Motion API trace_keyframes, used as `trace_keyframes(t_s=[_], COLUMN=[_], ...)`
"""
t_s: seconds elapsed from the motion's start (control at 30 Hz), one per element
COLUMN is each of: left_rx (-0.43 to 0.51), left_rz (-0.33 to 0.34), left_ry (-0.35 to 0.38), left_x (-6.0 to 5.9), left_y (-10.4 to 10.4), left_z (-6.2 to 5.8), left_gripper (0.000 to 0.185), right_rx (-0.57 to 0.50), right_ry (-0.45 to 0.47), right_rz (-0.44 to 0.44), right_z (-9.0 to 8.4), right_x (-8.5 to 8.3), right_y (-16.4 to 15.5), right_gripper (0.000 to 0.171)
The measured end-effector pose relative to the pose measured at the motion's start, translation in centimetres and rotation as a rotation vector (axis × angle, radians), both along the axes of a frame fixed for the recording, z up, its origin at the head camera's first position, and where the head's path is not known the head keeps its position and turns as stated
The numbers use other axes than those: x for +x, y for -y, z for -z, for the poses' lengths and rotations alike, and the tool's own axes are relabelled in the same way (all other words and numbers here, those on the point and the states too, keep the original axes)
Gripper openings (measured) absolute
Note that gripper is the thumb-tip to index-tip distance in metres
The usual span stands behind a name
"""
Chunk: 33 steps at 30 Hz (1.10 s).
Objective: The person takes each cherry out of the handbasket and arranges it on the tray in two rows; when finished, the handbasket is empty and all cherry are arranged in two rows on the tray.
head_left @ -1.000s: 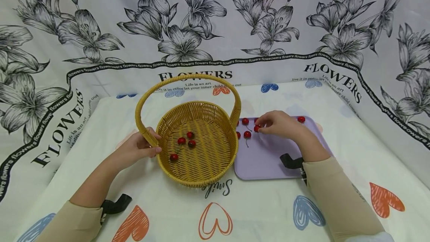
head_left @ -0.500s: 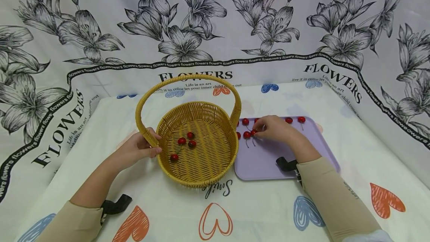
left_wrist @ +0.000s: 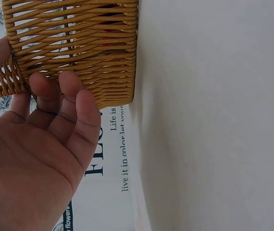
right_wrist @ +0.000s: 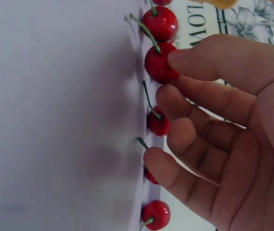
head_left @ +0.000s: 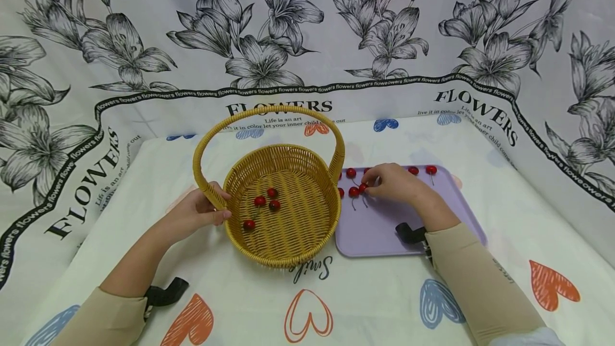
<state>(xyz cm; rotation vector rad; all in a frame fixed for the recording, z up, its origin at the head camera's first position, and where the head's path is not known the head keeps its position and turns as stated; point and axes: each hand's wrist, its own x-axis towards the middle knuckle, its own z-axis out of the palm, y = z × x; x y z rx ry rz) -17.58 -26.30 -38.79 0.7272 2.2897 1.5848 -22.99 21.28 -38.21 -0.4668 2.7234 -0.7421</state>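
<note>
A wicker basket [head_left: 288, 252] with a tall handle [head_left: 269, 112] stands mid-table, several red cherries [head_left: 260, 201] inside it. My left hand [head_left: 216, 210] grips the base of the handle on the basket's left side; in the left wrist view its fingers [left_wrist: 67, 94] lie against the woven wall [left_wrist: 93, 53]. To the right lies a lilac tray [head_left: 379, 234] with several stemmed cherries [head_left: 353, 191] along its far edge. My right hand [head_left: 367, 186] pinches one cherry [right_wrist: 158, 65] between thumb and forefinger, low over the tray and next to the others.
A white cloth printed with coloured hearts [head_left: 307, 316] covers the table, and a flower-print backdrop [head_left: 288, 41] rises behind it. More cherries [head_left: 431, 170] sit at the tray's far right corner. The tray's near half [right_wrist: 55, 120] holds nothing.
My right hand has slid a little left and nearer along the row of cherries, uncovering one at the far edge. The left hand and the basket have stayed put.
</note>
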Motion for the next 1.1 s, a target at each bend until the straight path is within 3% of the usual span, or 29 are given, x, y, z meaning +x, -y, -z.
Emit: trace_keyframes(t_s=[0.3, 0.83, 1.1], left_rx=[0.035, 0.019, 0.019], left_rz=[0.031, 0.018, 0.022], left_ry=[-0.015, -0.011, -0.008], left_x=[-0.1, -0.1, -0.1], left_y=[0.0, 0.0, 0.0], left_z=[0.2, 0.1, 0.2], left_gripper=[0.021, 0.022, 0.023], right_rx=[0.039, 0.012, -0.115], right_ry=[0.017, 0.043, -0.083], right_rz=[0.017, 0.044, 0.056], right_z=[-0.3, -0.7, -3.4], right_x=[-0.1, -0.1, 1.0], right_y=[-0.8, -1.5, -1.8], right_gripper=[0.026, 0.028, 0.028])
